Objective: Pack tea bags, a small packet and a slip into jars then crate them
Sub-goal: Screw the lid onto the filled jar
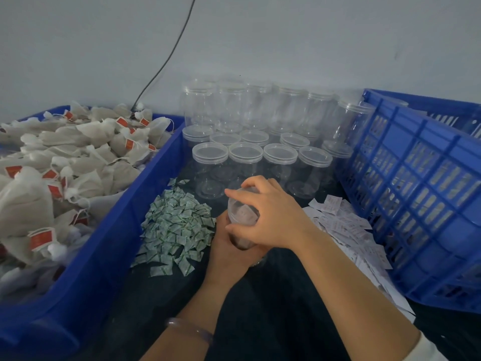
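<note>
A blue plastic bin (pixel 145 194) on the left is heaped with white cloth tea bags with red tags (pixel 65 162), too many to count. A black cable (pixel 166 61) runs down the grey wall behind it. Just right of the bin, a pile of small green-and-white packets (pixel 177 227) lies on the dark table. Behind, clear plastic lidded jars (pixel 260 142) stand in stacked rows; four make up the nearest row, and the rest overlap too much to count. In the middle, one clear plastic jar (pixel 243 212) is held above the table: the left hand (pixel 229 254) grips its lower body, and the right hand (pixel 270 217) curls over its top, hiding the lid. Its contents are blurred. Loose white paper slips (pixel 346 227) lie beside one blue lattice crate (pixel 416 191) at the far right.
</note>
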A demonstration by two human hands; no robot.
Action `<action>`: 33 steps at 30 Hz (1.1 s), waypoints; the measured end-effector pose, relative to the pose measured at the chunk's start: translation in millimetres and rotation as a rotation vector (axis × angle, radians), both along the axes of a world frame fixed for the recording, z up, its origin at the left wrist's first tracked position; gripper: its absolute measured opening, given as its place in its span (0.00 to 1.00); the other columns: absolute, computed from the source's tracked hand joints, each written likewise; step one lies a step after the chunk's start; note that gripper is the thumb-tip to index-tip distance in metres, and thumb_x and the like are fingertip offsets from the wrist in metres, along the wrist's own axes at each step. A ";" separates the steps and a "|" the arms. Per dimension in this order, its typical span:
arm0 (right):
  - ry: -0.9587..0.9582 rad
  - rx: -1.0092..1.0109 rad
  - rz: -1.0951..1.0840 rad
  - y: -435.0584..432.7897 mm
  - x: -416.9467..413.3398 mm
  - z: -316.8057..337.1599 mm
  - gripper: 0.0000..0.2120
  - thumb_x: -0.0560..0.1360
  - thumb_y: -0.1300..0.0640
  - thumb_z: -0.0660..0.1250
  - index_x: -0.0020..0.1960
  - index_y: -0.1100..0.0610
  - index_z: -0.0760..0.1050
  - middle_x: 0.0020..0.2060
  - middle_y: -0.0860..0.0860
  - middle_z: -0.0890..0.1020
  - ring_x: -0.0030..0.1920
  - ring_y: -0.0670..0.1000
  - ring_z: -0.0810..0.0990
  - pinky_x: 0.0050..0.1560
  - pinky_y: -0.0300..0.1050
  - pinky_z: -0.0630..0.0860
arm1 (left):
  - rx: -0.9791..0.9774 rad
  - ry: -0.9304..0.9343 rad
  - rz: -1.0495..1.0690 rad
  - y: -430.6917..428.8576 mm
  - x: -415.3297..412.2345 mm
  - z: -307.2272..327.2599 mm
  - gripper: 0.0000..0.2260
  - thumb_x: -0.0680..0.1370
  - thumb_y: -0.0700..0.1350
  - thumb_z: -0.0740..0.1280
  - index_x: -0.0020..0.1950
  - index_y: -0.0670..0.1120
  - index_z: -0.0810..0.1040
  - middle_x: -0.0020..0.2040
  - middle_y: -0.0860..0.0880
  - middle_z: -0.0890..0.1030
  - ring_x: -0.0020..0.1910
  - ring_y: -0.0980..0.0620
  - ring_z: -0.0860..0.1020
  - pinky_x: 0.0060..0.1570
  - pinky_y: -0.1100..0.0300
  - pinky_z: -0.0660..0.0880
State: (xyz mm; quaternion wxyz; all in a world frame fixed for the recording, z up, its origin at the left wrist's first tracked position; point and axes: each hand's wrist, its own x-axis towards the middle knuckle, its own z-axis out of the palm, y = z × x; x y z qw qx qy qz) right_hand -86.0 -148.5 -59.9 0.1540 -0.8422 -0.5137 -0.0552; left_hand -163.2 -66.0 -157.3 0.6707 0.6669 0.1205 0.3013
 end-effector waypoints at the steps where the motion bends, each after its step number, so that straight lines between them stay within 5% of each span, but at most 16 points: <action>1: -0.006 0.007 -0.007 0.7 -0.6 -0.8 0.32 0.71 0.35 0.68 0.73 0.38 0.66 0.67 0.44 0.66 0.65 0.50 0.65 0.61 0.46 0.66 | -0.007 0.000 -0.001 0.2 0.0 -0.8 0.35 0.59 0.48 0.79 0.63 0.53 0.69 0.53 0.58 0.81 0.52 0.57 0.82 0.43 0.66 0.78; 7: 0.023 0.025 -0.044 4.9 0.3 -1.1 0.32 0.70 0.35 0.69 0.72 0.38 0.67 0.64 0.45 0.69 0.63 0.50 0.67 0.59 0.46 0.68 | -0.021 0.018 -0.001 -0.5 0.7 -0.9 0.35 0.58 0.49 0.80 0.61 0.55 0.69 0.52 0.58 0.82 0.51 0.57 0.82 0.42 0.63 0.79; 11: 0.021 0.032 -0.049 4.3 -0.8 -3.1 0.32 0.69 0.32 0.67 0.71 0.38 0.68 0.63 0.45 0.70 0.63 0.50 0.68 0.58 0.46 0.68 | 0.006 0.012 -0.008 1.0 1.1 -1.3 0.36 0.58 0.48 0.80 0.63 0.50 0.71 0.55 0.50 0.81 0.53 0.52 0.82 0.47 0.55 0.81; 16: -0.005 0.030 -0.068 5.5 -2.2 -5.2 0.29 0.70 0.33 0.65 0.70 0.38 0.70 0.62 0.45 0.70 0.62 0.51 0.68 0.56 0.45 0.68 | 0.006 0.020 -0.006 -0.1 -0.3 0.2 0.36 0.58 0.49 0.79 0.63 0.52 0.70 0.53 0.58 0.81 0.52 0.59 0.81 0.44 0.67 0.77; 23: -0.013 0.088 -0.201 14.5 -11.3 -14.4 0.27 0.71 0.36 0.64 0.68 0.42 0.71 0.61 0.49 0.71 0.59 0.56 0.70 0.49 0.44 0.64 | -0.013 0.047 -0.026 2.0 2.2 -6.6 0.30 0.59 0.40 0.78 0.58 0.50 0.71 0.46 0.54 0.83 0.42 0.58 0.83 0.36 0.67 0.76; 27: -0.030 0.087 -0.165 12.0 -11.4 -13.5 0.27 0.72 0.37 0.66 0.68 0.43 0.71 0.61 0.49 0.71 0.59 0.55 0.69 0.51 0.44 0.65 | -0.020 0.036 -0.026 2.7 2.4 -7.2 0.34 0.57 0.44 0.79 0.61 0.48 0.71 0.48 0.49 0.83 0.45 0.54 0.83 0.38 0.65 0.77; 33: 0.007 0.001 -0.020 3.1 -1.6 -2.6 0.26 0.72 0.37 0.68 0.69 0.40 0.71 0.64 0.46 0.69 0.60 0.51 0.68 0.59 0.48 0.69 | 0.049 0.012 -0.006 3.6 1.2 -3.5 0.37 0.60 0.45 0.80 0.65 0.52 0.68 0.54 0.58 0.80 0.53 0.59 0.81 0.45 0.67 0.77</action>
